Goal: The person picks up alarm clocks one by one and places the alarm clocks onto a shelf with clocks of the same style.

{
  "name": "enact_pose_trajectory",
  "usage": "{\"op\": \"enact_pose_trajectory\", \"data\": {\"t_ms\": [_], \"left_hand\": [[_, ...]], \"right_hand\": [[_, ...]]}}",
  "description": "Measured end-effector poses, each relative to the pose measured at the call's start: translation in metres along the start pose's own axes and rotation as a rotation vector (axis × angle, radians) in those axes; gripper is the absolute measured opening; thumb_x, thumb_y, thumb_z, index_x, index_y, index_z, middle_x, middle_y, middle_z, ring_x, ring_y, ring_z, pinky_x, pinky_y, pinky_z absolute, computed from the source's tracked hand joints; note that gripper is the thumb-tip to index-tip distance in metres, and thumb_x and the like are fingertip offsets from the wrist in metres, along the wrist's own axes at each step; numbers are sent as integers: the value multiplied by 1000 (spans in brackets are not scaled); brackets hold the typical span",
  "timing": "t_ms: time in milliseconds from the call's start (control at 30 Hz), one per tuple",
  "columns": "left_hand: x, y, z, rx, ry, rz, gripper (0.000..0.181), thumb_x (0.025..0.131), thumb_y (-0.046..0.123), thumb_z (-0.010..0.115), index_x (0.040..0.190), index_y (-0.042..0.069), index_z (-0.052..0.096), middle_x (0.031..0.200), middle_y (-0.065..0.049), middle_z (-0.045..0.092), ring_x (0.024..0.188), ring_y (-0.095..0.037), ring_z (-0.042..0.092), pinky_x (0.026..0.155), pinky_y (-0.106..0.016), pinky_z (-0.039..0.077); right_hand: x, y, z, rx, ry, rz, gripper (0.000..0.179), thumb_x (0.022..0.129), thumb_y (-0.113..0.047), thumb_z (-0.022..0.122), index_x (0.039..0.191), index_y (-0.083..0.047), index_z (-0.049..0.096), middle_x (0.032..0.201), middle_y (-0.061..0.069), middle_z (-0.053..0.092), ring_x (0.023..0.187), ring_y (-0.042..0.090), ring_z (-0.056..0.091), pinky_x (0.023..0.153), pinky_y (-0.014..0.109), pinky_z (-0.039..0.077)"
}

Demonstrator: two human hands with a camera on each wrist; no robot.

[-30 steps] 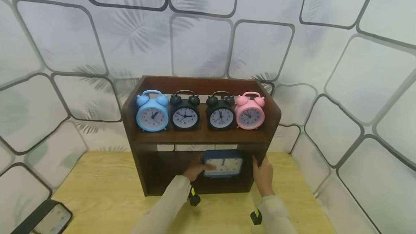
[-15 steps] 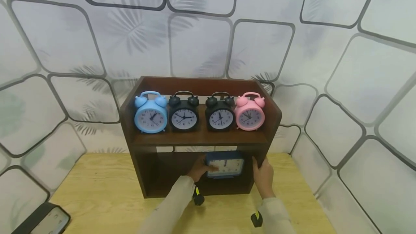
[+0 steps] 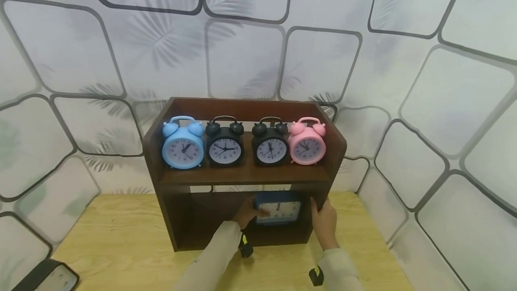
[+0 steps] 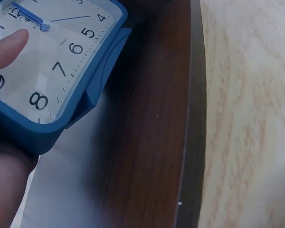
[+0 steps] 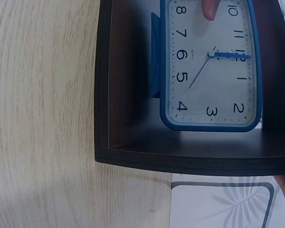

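My left hand (image 3: 245,213) grips the left end of a blue rectangular alarm clock (image 3: 282,212) inside the lower compartment of a dark brown wooden shelf (image 3: 246,175). Its thumb (image 4: 10,49) lies across the white dial in the left wrist view, the palm beside and under the casing. The fingers behind the clock are hidden. In the right wrist view the clock (image 5: 199,107) appears close to the right side panel with a gap between them. My right hand (image 3: 325,224) holds that side panel near its front edge, thumb on the front side and fingers outside.
On the upper tier stand a light blue twin-bell alarm clock (image 3: 183,147), two black ones (image 3: 225,145) (image 3: 270,145) and a pink one (image 3: 307,145). Another dark-cased clock (image 3: 48,275) lies at the table's (image 3: 117,232) lower left. A patterned wall (image 3: 242,57) rises behind.
My left hand has slid the blue rectangular clock a little to the right within the lower compartment. My right hand keeps its place on the side panel. The head view has shifted slightly.
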State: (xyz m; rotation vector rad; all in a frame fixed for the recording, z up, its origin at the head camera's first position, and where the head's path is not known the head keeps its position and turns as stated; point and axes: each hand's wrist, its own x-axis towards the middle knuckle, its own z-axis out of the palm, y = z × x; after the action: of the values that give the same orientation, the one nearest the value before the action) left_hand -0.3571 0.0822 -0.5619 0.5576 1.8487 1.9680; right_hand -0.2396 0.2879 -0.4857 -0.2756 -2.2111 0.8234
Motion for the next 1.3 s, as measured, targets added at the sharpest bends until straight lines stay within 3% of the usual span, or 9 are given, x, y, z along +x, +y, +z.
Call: {"op": "enact_pose_trajectory", "data": {"t_ms": [333, 600, 833, 1067, 1300], "left_hand": [[2, -4, -3, -37, -49, 9, 53, 70, -4, 77, 120, -5, 58, 105, -4, 69, 96, -13, 61, 102, -44, 42], [2, -7, -2, -18, -37, 0, 63, 70, -2, 78, 128, -2, 53, 124, -17, 60, 113, -24, 56, 108, -52, 33], [3, -7, -2, -5, -34, -17, 68, 69, -1, 79, 130, -2, 52, 124, -18, 61, 112, -24, 56, 109, -52, 32], [1, -6, -5, 42, -45, -41, 84, 69, 0, 78, 142, -3, 36, 142, -25, 42, 132, -42, 38, 109, -57, 28], [-1, -2, -4, 120, -50, -74, 88, 71, 3, 78, 144, -3, 29, 146, -28, 33, 134, -47, 31, 106, -59, 30]], "right_hand": [[-1, -1, -1, -6, 10, -8, 24, 87, -9, 62, 94, 13, 56, 78, 35, 63, 72, 51, 62, 62, 56, 47], [-1, 2, 1, -6, 11, -6, 24, 87, -9, 62, 93, 13, 56, 77, 34, 63, 70, 49, 62, 61, 55, 47], [-1, 1, 1, 0, 8, -8, 24, 87, -9, 62, 94, 13, 56, 78, 34, 63, 70, 48, 62, 61, 55, 47], [-1, -1, 1, 1, 29, -17, 24, 86, -8, 63, 96, 13, 56, 79, 35, 64, 70, 50, 62, 62, 56, 47], [0, 1, 2, -1, 27, -22, 25, 86, -9, 63, 97, 13, 56, 81, 36, 63, 73, 52, 61, 63, 58, 46]]}}
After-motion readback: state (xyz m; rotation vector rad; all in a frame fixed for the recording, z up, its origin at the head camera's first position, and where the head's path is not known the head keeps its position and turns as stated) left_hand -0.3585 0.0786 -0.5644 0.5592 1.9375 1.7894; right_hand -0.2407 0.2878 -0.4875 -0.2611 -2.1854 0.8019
